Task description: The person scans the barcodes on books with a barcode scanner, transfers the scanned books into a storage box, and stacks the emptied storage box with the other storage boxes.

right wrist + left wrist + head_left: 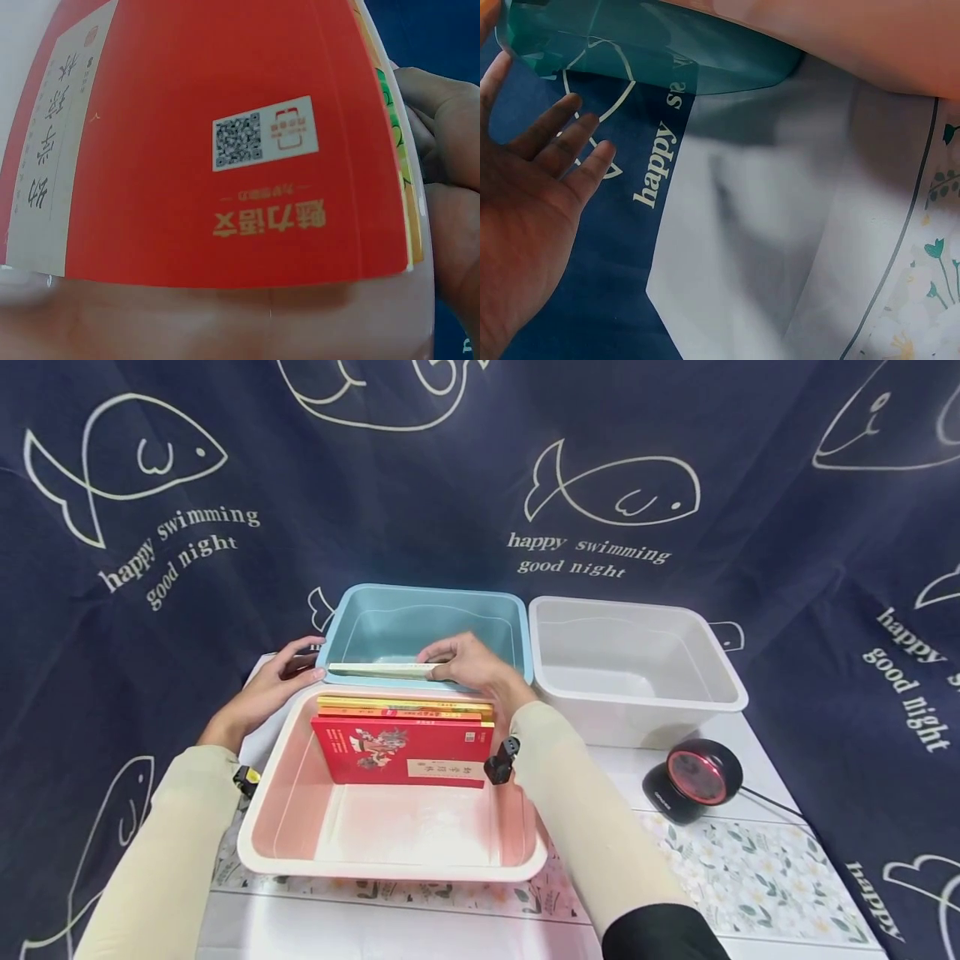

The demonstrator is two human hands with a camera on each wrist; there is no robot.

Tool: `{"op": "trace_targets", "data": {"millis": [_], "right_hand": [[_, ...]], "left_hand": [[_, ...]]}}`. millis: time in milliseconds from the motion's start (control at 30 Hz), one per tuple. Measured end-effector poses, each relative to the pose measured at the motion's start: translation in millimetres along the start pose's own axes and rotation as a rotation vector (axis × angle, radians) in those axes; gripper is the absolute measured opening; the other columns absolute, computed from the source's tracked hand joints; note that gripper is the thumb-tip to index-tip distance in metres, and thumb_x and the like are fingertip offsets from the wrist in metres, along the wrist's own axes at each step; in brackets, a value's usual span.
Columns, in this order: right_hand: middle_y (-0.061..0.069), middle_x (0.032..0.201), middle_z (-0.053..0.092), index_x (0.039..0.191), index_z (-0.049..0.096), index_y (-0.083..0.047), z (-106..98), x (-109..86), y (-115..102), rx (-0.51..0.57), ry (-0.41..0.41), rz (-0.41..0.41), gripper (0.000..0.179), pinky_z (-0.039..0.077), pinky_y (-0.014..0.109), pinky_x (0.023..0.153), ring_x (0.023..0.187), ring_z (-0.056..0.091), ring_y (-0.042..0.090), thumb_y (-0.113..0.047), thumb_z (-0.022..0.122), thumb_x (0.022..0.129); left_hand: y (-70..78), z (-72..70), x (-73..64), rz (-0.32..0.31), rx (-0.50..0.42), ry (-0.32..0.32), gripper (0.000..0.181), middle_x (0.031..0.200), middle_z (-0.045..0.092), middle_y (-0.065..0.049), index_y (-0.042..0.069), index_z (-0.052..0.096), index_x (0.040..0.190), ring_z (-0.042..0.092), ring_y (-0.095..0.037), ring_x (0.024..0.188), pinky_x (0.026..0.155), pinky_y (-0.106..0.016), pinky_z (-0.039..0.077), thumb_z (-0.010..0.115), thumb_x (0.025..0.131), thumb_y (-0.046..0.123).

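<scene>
In the head view my right hand (472, 662) pinches the right end of a thin pale book (378, 669). That book stands inside the front wall of the blue bin (435, 589); its lower part is hidden. My left hand (281, 675) touches the blue bin's left rim with its fingertips, and the left wrist view shows its fingers spread. In front, the pink bin (393, 867) holds several upright books against its far wall, foremost a red book (405, 747). The right wrist view shows the red cover close up, with my right hand (450, 157) partly hidden behind the bin wall.
A white bin (637, 693) stands to the right of the blue one. Nearer on the right sits a round black device (693, 777) with a cable. Behind the table (285, 918) hangs a dark blue curtain (420, 510) with fish drawings.
</scene>
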State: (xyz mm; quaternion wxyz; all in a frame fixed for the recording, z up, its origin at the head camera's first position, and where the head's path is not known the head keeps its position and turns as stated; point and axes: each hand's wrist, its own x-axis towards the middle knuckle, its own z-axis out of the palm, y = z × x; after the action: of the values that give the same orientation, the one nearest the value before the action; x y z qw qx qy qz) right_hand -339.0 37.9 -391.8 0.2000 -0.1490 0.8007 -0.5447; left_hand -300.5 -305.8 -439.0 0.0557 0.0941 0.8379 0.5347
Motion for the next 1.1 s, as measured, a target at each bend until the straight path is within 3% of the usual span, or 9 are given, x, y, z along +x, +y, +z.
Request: {"op": "trace_targets", "data": {"millis": [433,633,867,1100], "right_hand": [[0.001,0.106,0.074,0.105,0.077,-0.012,-0.1,1.3,-3.2,-0.095,-0.045,0.051,0.022,0.048,0.037,0.098,0.108,0.064,0.020,0.004,0.067,0.093],[0.001,0.108,0.073,0.106,0.078,-0.014,-1.1,0.6,-4.8,-0.118,-0.044,0.075,0.024,0.049,0.038,0.096,0.109,0.062,0.020,0.004,0.066,0.094],[0.002,0.104,0.074,0.105,0.078,-0.011,0.1,-1.5,-6.4,-0.211,-0.024,0.011,0.020,0.049,0.036,0.098,0.104,0.065,0.018,0.003,0.068,0.093],[0.003,0.101,0.075,0.107,0.077,-0.006,-3.4,-9.6,-14.0,-0.173,0.010,-0.053,0.018,0.052,0.035,0.092,0.098,0.069,0.018,0.001,0.068,0.093]], "left_hand": [[-0.4,0.4,-0.8,-0.019,-0.024,-0.016,0.068,0.157,0.035,-0.022,0.028,0.028,0.159,0.036,-0.044,0.141,0.109,-0.066,0.031,0.063,0.101,0.035],[-1.2,-0.3,0.8,-0.022,-0.006,-0.010,0.069,0.157,0.036,-0.023,0.027,0.028,0.159,0.037,-0.045,0.140,0.109,-0.066,0.032,0.064,0.100,0.035],[0.6,0.6,1.0,-0.034,-0.007,-0.009,0.069,0.157,0.035,-0.022,0.028,0.028,0.159,0.037,-0.045,0.139,0.108,-0.067,0.033,0.064,0.100,0.035],[2.9,1.5,-1.9,-0.024,-0.004,-0.009,0.068,0.157,0.036,-0.023,0.028,0.028,0.159,0.037,-0.044,0.140,0.109,-0.067,0.031,0.063,0.101,0.036]]}}
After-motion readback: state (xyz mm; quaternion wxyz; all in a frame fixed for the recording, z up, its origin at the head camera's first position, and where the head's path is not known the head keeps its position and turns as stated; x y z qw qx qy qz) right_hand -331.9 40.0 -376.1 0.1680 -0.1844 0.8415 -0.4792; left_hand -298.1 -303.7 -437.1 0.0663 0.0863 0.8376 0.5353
